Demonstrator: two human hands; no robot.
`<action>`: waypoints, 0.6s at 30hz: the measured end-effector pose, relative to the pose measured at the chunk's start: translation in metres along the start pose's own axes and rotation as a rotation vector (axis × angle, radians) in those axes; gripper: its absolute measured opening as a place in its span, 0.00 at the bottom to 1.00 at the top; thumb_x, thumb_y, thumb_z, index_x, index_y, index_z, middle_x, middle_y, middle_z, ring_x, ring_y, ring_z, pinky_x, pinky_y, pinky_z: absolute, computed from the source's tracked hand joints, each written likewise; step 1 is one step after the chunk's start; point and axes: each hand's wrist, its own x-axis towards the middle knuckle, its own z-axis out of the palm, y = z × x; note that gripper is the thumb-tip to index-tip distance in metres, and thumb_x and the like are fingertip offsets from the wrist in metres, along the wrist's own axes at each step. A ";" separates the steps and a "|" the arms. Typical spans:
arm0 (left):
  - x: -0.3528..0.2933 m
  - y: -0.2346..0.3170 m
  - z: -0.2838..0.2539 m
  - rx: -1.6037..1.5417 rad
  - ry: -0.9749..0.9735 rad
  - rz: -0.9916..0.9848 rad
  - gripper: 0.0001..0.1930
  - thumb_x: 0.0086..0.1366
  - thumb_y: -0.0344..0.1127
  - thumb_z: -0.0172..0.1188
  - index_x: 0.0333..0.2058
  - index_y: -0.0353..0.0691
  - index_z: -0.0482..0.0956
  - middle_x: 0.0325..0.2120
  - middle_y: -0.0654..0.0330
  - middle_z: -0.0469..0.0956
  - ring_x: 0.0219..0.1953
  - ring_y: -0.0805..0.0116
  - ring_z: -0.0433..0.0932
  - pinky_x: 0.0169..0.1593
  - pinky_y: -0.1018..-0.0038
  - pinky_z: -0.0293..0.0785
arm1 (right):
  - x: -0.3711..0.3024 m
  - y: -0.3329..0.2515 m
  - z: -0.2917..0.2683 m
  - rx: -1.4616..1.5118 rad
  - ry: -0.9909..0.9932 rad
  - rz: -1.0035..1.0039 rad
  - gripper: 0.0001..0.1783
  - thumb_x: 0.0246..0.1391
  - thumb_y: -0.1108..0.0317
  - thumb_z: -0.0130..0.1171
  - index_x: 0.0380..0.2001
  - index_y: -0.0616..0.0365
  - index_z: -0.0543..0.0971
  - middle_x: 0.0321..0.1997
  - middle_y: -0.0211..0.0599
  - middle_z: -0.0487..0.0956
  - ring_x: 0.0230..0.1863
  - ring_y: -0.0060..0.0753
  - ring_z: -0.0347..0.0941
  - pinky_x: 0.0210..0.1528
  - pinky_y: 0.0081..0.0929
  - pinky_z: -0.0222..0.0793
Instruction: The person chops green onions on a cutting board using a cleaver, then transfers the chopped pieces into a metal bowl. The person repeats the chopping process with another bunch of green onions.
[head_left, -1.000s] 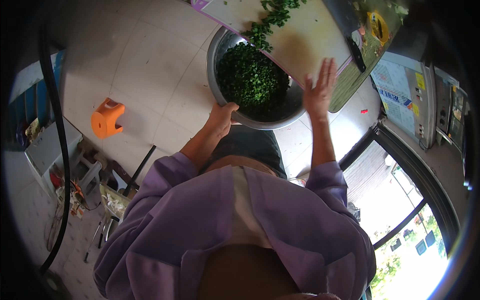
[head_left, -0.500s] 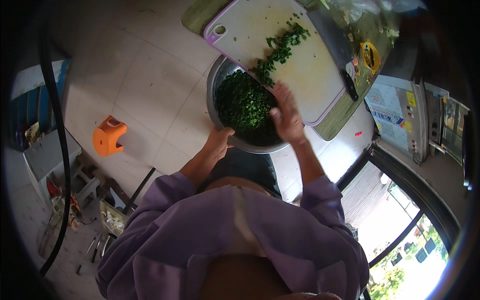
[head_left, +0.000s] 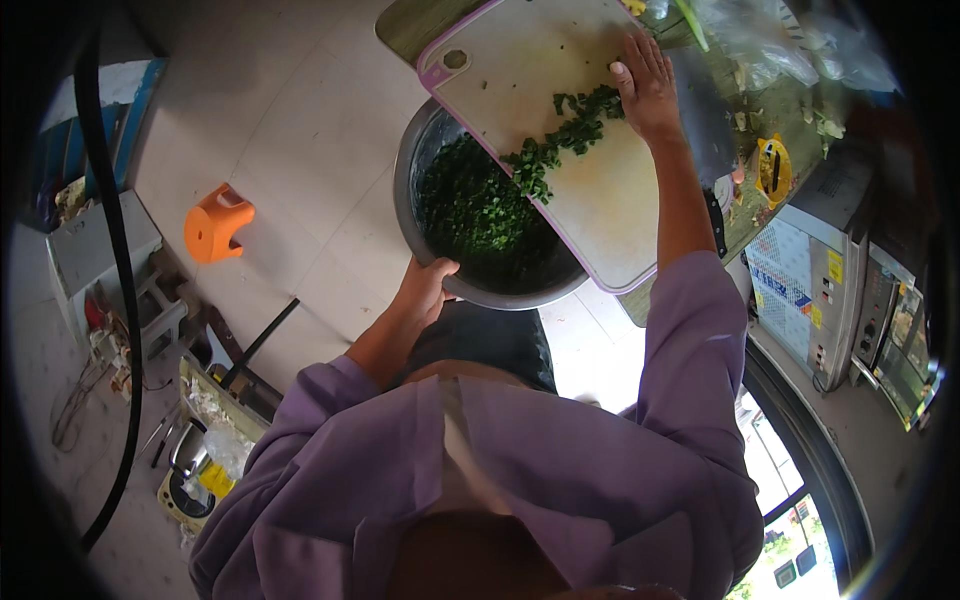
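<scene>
My left hand (head_left: 425,290) grips the near left rim of a round metal bowl (head_left: 405,190), its thumb over the edge. Dark chopped greens (head_left: 485,205) lie in the bowl. A white cutting board (head_left: 610,225) with a purple edge overhangs the bowl's right side. On the board a strip of chopped greens (head_left: 570,130) runs from the overhanging edge toward its far right. Beyond the strip's far end, my right hand (head_left: 650,90) rests flat with fingers stretched out, holding nothing. Beside it lies a wide-bladed knife (head_left: 705,110), partly hidden by my right forearm.
The board lies on a greenish table (head_left: 400,30). Clear plastic bags (head_left: 775,45), scraps and a yellow-rimmed object (head_left: 773,170) are at the table's right. A metal appliance (head_left: 805,270) stands farther right. An orange stool (head_left: 215,225) is on the tiled floor at left.
My right hand has moved from the bowl's right rim up and right onto the far part of the board. My left hand keeps its grip on the bowl.
</scene>
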 end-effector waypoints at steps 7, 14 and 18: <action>-0.003 0.004 0.006 0.010 0.008 0.042 0.22 0.54 0.25 0.52 0.50 0.35 0.61 0.41 0.53 0.70 0.42 0.57 0.73 0.43 0.51 0.72 | -0.028 -0.067 -0.012 0.226 -0.077 -0.168 0.26 0.53 0.51 0.52 0.46 0.62 0.72 0.53 0.49 0.70 0.57 0.49 0.63 0.61 0.39 0.56; -0.008 0.007 0.003 -0.017 -0.031 0.052 0.23 0.54 0.24 0.51 0.50 0.34 0.61 0.43 0.51 0.70 0.42 0.56 0.74 0.42 0.52 0.73 | -0.079 -0.162 -0.030 0.479 -0.262 -0.024 0.28 0.49 0.56 0.58 0.51 0.62 0.69 0.57 0.46 0.67 0.61 0.46 0.59 0.64 0.40 0.50; -0.013 0.009 0.000 -0.029 -0.079 0.063 0.23 0.54 0.24 0.49 0.51 0.33 0.60 0.42 0.50 0.70 0.41 0.55 0.75 0.41 0.53 0.74 | -0.112 -0.211 -0.039 0.743 -0.449 0.100 0.27 0.49 0.61 0.57 0.53 0.56 0.68 0.60 0.41 0.64 0.59 0.43 0.61 0.60 0.38 0.57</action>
